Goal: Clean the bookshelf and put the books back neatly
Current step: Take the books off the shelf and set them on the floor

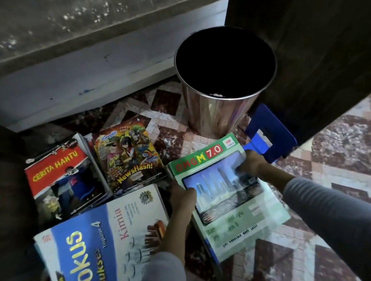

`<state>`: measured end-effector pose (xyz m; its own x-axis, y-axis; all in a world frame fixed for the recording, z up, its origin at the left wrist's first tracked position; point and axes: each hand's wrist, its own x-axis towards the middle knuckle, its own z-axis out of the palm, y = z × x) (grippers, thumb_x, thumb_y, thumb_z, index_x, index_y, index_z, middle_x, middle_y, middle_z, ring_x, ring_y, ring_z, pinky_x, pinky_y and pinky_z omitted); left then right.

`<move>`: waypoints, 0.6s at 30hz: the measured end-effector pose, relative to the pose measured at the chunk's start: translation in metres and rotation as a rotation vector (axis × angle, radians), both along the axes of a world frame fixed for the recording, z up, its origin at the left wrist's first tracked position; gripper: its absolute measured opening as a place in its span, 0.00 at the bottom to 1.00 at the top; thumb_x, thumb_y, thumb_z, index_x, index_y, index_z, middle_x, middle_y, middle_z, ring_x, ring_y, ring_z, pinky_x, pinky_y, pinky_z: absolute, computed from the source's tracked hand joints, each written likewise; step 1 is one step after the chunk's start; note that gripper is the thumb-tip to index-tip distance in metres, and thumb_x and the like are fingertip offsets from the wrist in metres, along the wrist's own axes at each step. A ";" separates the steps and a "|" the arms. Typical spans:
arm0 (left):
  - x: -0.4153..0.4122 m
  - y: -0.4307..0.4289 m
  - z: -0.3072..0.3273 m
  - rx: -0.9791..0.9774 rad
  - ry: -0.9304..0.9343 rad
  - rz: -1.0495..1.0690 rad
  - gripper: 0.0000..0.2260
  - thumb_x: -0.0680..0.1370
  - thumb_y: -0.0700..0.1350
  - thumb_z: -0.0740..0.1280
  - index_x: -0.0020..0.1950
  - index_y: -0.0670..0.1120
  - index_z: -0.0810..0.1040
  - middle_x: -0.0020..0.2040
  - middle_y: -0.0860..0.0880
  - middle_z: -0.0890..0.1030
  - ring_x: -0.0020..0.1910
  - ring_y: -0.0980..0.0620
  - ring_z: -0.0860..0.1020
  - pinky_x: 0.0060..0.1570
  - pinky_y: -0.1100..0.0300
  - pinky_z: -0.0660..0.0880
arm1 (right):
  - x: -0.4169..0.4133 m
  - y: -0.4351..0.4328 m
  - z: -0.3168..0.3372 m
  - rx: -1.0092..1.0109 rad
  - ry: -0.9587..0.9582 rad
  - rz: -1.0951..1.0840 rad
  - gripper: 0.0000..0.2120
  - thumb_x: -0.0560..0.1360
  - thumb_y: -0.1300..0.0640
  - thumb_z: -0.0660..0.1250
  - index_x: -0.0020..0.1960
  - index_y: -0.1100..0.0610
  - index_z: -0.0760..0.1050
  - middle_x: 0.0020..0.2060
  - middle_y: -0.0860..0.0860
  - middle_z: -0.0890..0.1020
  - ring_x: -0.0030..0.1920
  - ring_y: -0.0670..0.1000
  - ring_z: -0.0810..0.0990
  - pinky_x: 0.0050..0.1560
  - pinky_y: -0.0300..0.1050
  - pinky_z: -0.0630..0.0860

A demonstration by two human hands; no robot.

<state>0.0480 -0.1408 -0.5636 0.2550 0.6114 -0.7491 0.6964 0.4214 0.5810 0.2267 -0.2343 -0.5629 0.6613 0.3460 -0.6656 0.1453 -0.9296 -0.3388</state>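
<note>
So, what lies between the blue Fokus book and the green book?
Head view: the left hand, holding the green book by its edge, over patterned floor.

I read "OMGM 7.0" on the green book and "fokus", probably "Sukses 4", "Kimia" on the blue book. The red book says "CERITA HANTU", the comic "Newsflash!".

The waste bin is polished metal, its outer wall mirror-bright, its inside matt black. The green workbook, the "fokus" textbook, the "Cerita Hantu" book and the "Newsflash!" comic have glossy paper covers (the workbook's catches the most glare). The blue object beside the bin looks like smooth moulded plastic. The shelf board is dull, rough wood, speckled pale. The patterned floor looks smooth. The right sleeve is grey ribbed cloth.
</note>
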 end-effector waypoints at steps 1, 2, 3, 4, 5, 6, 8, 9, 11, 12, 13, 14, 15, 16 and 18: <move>0.000 0.003 0.004 0.037 -0.001 -0.022 0.25 0.77 0.35 0.59 0.74 0.42 0.60 0.55 0.35 0.76 0.46 0.38 0.77 0.34 0.58 0.67 | -0.002 0.000 0.002 0.000 -0.013 0.009 0.20 0.70 0.62 0.72 0.60 0.64 0.72 0.57 0.60 0.78 0.58 0.59 0.76 0.49 0.45 0.72; 0.000 0.005 0.008 0.077 -0.008 -0.040 0.24 0.77 0.36 0.59 0.73 0.42 0.61 0.58 0.35 0.75 0.45 0.39 0.76 0.34 0.58 0.69 | -0.005 -0.001 0.004 0.002 -0.036 0.023 0.20 0.72 0.62 0.70 0.61 0.65 0.71 0.58 0.62 0.77 0.59 0.60 0.76 0.50 0.46 0.71; 0.002 0.006 0.013 0.113 -0.024 -0.057 0.23 0.77 0.36 0.59 0.73 0.42 0.62 0.59 0.35 0.75 0.41 0.42 0.75 0.30 0.60 0.69 | -0.008 -0.001 0.006 0.000 -0.076 0.039 0.20 0.73 0.62 0.68 0.63 0.66 0.68 0.60 0.63 0.75 0.61 0.61 0.74 0.53 0.47 0.71; 0.004 0.007 0.016 0.145 -0.041 -0.089 0.24 0.77 0.36 0.59 0.73 0.43 0.62 0.60 0.36 0.74 0.39 0.44 0.74 0.27 0.62 0.68 | -0.011 0.000 0.007 0.002 -0.125 0.048 0.20 0.75 0.63 0.65 0.65 0.66 0.66 0.62 0.64 0.73 0.63 0.62 0.73 0.56 0.49 0.70; 0.005 0.007 0.022 0.161 -0.052 -0.134 0.24 0.77 0.36 0.59 0.74 0.44 0.61 0.60 0.36 0.74 0.39 0.44 0.74 0.25 0.63 0.67 | -0.016 0.000 0.009 0.014 -0.172 0.055 0.21 0.75 0.63 0.63 0.66 0.66 0.64 0.63 0.64 0.72 0.63 0.63 0.72 0.57 0.50 0.69; 0.005 0.006 0.029 0.170 -0.059 -0.186 0.25 0.78 0.37 0.60 0.75 0.45 0.60 0.59 0.36 0.75 0.38 0.45 0.74 0.26 0.63 0.67 | -0.022 0.001 0.016 0.032 -0.201 0.069 0.21 0.76 0.63 0.62 0.67 0.66 0.63 0.64 0.64 0.71 0.63 0.63 0.72 0.58 0.51 0.69; 0.004 0.007 0.048 0.177 -0.074 -0.274 0.24 0.80 0.39 0.60 0.75 0.45 0.60 0.52 0.39 0.77 0.34 0.48 0.72 0.26 0.63 0.65 | -0.033 0.004 0.030 0.102 -0.230 0.098 0.22 0.75 0.63 0.62 0.67 0.66 0.63 0.63 0.64 0.70 0.63 0.64 0.72 0.58 0.52 0.69; 0.002 0.009 0.058 0.192 -0.077 -0.305 0.23 0.80 0.40 0.60 0.75 0.45 0.61 0.52 0.40 0.77 0.34 0.50 0.71 0.27 0.62 0.64 | -0.037 0.007 0.036 0.155 -0.242 0.100 0.22 0.75 0.63 0.62 0.67 0.65 0.64 0.63 0.64 0.70 0.62 0.64 0.72 0.58 0.52 0.69; -0.003 0.014 0.084 0.271 -0.085 -0.360 0.19 0.80 0.40 0.61 0.72 0.43 0.66 0.56 0.42 0.76 0.37 0.52 0.73 0.30 0.62 0.66 | -0.046 0.013 0.056 0.279 -0.279 0.077 0.22 0.73 0.64 0.63 0.67 0.65 0.67 0.63 0.64 0.71 0.60 0.64 0.73 0.57 0.51 0.70; -0.006 0.017 0.095 0.311 -0.094 -0.374 0.19 0.80 0.39 0.61 0.71 0.42 0.67 0.59 0.42 0.75 0.38 0.52 0.73 0.31 0.63 0.68 | -0.050 0.017 0.066 0.326 -0.300 0.059 0.22 0.73 0.64 0.63 0.66 0.65 0.68 0.63 0.65 0.72 0.59 0.64 0.74 0.56 0.50 0.71; -0.010 0.021 0.109 0.342 -0.106 -0.370 0.19 0.80 0.39 0.62 0.71 0.42 0.67 0.63 0.43 0.74 0.38 0.54 0.73 0.31 0.65 0.69 | -0.054 0.021 0.078 0.383 -0.321 0.047 0.21 0.73 0.64 0.63 0.65 0.66 0.69 0.62 0.65 0.73 0.58 0.63 0.75 0.54 0.50 0.71; -0.013 0.025 0.121 0.368 -0.126 -0.355 0.19 0.79 0.39 0.63 0.70 0.42 0.67 0.65 0.44 0.73 0.39 0.56 0.72 0.32 0.68 0.69 | -0.058 0.025 0.090 0.441 -0.326 0.035 0.19 0.72 0.64 0.64 0.63 0.66 0.71 0.60 0.65 0.75 0.56 0.63 0.76 0.53 0.50 0.71; -0.016 0.028 0.133 0.405 -0.149 -0.328 0.18 0.79 0.39 0.63 0.69 0.42 0.68 0.65 0.45 0.73 0.40 0.57 0.72 0.34 0.69 0.70 | -0.062 0.029 0.100 0.509 -0.332 0.023 0.16 0.72 0.64 0.64 0.60 0.66 0.73 0.57 0.64 0.76 0.54 0.62 0.77 0.52 0.49 0.72; -0.021 0.030 0.149 0.459 -0.171 -0.303 0.17 0.79 0.39 0.63 0.68 0.43 0.70 0.63 0.45 0.74 0.43 0.57 0.74 0.38 0.67 0.72 | -0.067 0.033 0.116 0.583 -0.341 0.006 0.13 0.72 0.65 0.64 0.57 0.65 0.74 0.55 0.63 0.78 0.53 0.61 0.77 0.51 0.47 0.72; -0.028 0.032 0.179 0.559 -0.190 -0.279 0.15 0.79 0.40 0.64 0.65 0.43 0.72 0.60 0.46 0.76 0.48 0.51 0.77 0.47 0.59 0.74 | -0.077 0.039 0.146 0.729 -0.364 -0.037 0.11 0.72 0.67 0.63 0.53 0.63 0.76 0.52 0.60 0.79 0.52 0.59 0.78 0.53 0.46 0.72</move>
